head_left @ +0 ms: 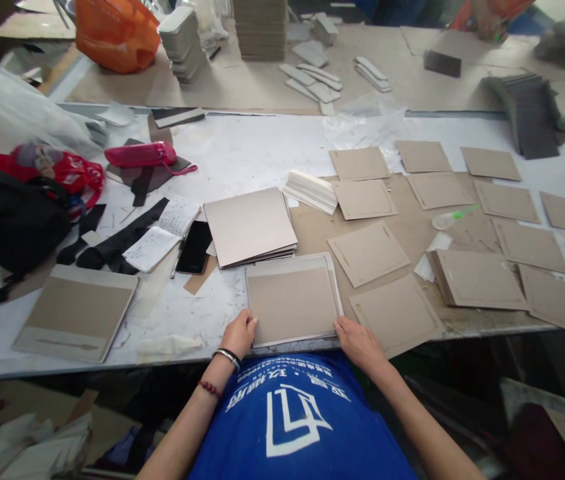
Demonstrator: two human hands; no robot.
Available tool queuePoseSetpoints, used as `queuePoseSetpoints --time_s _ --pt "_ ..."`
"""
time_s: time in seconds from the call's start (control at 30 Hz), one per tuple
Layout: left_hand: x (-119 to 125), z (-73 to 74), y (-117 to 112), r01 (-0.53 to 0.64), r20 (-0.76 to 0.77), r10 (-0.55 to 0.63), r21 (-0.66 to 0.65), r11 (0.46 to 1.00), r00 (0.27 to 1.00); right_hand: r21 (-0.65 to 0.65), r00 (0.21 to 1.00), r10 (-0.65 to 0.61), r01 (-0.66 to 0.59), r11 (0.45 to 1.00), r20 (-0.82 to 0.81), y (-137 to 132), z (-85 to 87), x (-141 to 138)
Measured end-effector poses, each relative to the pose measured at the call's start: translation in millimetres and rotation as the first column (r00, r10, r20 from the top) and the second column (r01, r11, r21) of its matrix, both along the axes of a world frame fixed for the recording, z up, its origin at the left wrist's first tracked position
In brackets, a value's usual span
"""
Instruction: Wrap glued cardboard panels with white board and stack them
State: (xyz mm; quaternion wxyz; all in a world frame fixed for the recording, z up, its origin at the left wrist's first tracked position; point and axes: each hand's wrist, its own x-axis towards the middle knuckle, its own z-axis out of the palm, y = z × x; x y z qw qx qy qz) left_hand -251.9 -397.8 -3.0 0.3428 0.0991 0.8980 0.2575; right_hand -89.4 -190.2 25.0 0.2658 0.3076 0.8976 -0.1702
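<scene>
A tan board with a pale strip along its top (292, 303) lies at the table's front edge, right before my body. My left hand (240, 335) pinches its left side near the lower corner. On the opposite side, my right hand (361, 343) grips the right edge between thumb and fingers. Just beyond is a stack of smooth grey-beige boards (250, 225). To the right lie two loose tan boards, one angled (368, 252) and one nearer the edge (396, 316). The undersides of my fingers are hidden.
At left are another tan board (77, 310), a black phone (194, 248), an open notebook (162, 233) and a pink pouch (140, 155). Several tan boards and a board stack (485, 279) cover the right side. A glue bottle (446, 220) lies among them. Another person's hand (486, 23) is far right.
</scene>
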Motion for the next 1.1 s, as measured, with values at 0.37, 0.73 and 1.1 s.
queuePoseSetpoints --time_s 0.37,0.73,1.1 --pt "-1.3 1.5 -0.9 0.054 0.071 -0.048 -0.075 0.996 0.996 0.037 0.994 0.054 -0.058 0.998 0.097 0.0 6.4 -7.5" --pt "2.6 1.5 -3.3 0.061 0.083 -0.053 -0.099 0.993 0.995 0.028 0.99 0.067 -0.071 0.997 0.128 0.7 4.9 -7.3" --pt "4.6 -2.7 -4.7 0.044 0.073 -0.038 -0.078 0.996 0.997 0.014 0.987 0.072 -0.075 0.997 0.142 0.8 2.5 -10.0"
